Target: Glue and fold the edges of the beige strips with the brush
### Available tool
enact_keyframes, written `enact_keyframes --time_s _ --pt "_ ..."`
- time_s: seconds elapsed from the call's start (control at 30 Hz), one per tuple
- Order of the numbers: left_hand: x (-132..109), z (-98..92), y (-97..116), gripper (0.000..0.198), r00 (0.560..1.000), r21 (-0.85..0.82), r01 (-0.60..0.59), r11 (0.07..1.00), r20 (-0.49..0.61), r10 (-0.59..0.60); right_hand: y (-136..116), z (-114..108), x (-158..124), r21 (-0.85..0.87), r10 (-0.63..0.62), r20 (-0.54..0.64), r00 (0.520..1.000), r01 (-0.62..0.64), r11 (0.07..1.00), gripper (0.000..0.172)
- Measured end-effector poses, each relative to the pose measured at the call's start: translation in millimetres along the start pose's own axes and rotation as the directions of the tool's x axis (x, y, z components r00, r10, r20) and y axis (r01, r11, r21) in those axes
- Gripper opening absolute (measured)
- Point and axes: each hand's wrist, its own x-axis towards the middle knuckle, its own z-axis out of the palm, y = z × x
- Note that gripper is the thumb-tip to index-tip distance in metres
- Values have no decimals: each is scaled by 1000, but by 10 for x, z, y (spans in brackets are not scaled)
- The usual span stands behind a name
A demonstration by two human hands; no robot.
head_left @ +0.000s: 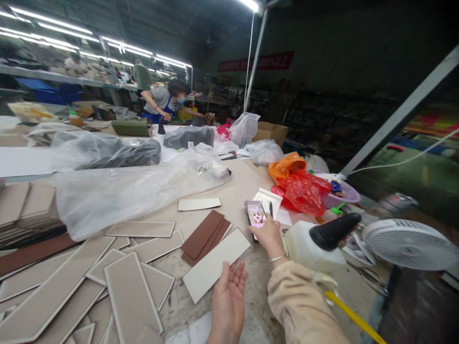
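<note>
My right hand grips a smartphone by its lower end, thumb on one side and fingers on the other. The phone's lit screen shows a pinkish picture, and beside it are a small notepad and a dark pen. Palm up, my left hand has loosely bent fingers apart, with nothing seen in the palm. Its thumb overlaps the lower edge of a pale rectangular panel; whether it presses on it I cannot tell. Several brown panels lie fanned just behind that panel.
Beige panels with pale borders cover the left front, beside a stack. Clear plastic sheeting stretches behind. To my right are a red bag, a white container with black nozzle and a fan. A person works across the table.
</note>
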Motion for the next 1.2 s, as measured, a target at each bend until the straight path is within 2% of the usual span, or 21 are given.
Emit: enact_keyframes --time_s 0.17,0.33,0.4,0.47,0.53,0.57,0.63,0.73,0.8,0.83,0.9,0.93,1.0,1.07,1.2 --pt "-50 19 -34 6 998 31 -63 998 11 63 -52 114 194 -36 11 30 999 -10 999 79" --pt "-50 17 -55 7 995 80 -100 992 25 99 -35 168 122 -74 -40 9 999 41 996 70" --pt "-36 10 -49 6 993 99 -113 989 27 111 -24 102 -11 -72 -90 -26 996 88 994 61" --pt "-19 5 -37 4 989 115 -144 983 33 141 22 -20 -237 -11 -197 -42 979 197 980 47" --pt "-1 5 -28 5 984 126 -175 976 45 171 135 -181 -564 131 -316 0 949 313 941 31" --pt "7 7 -25 6 983 130 -182 975 51 176 226 -270 -759 207 -337 47 940 321 924 26" --pt "17 11 -25 9 984 142 -178 974 55 172 488 -449 -1180 331 -308 191 932 234 914 23" --pt "11 12 -35 12 985 172 -169 971 57 162 1047 -688 -1730 380 -126 331 935 -10 925 30" --pt "1 10 -43 14 984 192 -176 966 67 166 1419 -810 -1933 435 32 345 938 -190 880 30" --pt "-4 9 -47 14 983 201 -182 963 71 171 1569 -858 -1976 466 121 295 948 -254 848 32" --pt "-8 4 -53 15 980 222 -192 956 85 177 1761 -933 -1960 557 258 148 955 -296 776 45" --pt "-6 -1 -54 15 979 233 -197 952 93 180 1806 -959 -1914 605 288 92 953 -283 744 55" --pt "3 -19 -54 14 975 251 -212 945 114 188 1821 -986 -1785 690 265 51 963 -226 687 71" --pt "17 -50 -49 11 968 265 -236 935 150 202 1796 -992 -1650 723 190 59 980 -173 669 69" --pt "27 -113 -47 5 941 292 -303 907 239 238 1776 -1064 -1458 658 128 -21 992 -83 748 52"
